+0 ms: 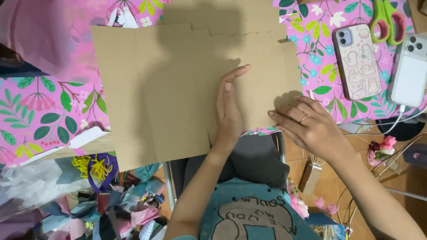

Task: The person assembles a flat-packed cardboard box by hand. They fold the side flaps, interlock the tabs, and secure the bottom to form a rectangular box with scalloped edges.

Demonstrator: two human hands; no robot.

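- A flat sheet of brown cardboard [169, 93], cut with flaps and notches, is laid across the middle of the surface [49, 115], which is covered with a pink floral cloth; the cardboard's near edge overhangs the near edge of the surface.
- The left hand [229, 109] is pressed flat on the cardboard, right of its middle, with fingers straight, held together and pointed toward the far edge; nothing is gripped.
- The right hand [307, 126] is laid at the cardboard's right near corner, fingers spread a little, fingertips touching the cardboard's edge; a ring is worn on one finger. Nothing is held in it.
- The two hands are set close beside each other, both on the right part of the sheet; its left half is left uncovered.
- A phone in a pale patterned case [358, 60] is seen face down right of the cardboard, near the surface's right edge, with a second phone [409, 71] bearing a white pack just beside it and a cable attached.
- Green-handled scissors [387, 20] are placed at the far right corner.
- Scraps of fabric and yellow yarn [95, 166] are heaped below the surface's near left edge.
- Pink artificial flowers [382, 146] are seen on the floor at the right.
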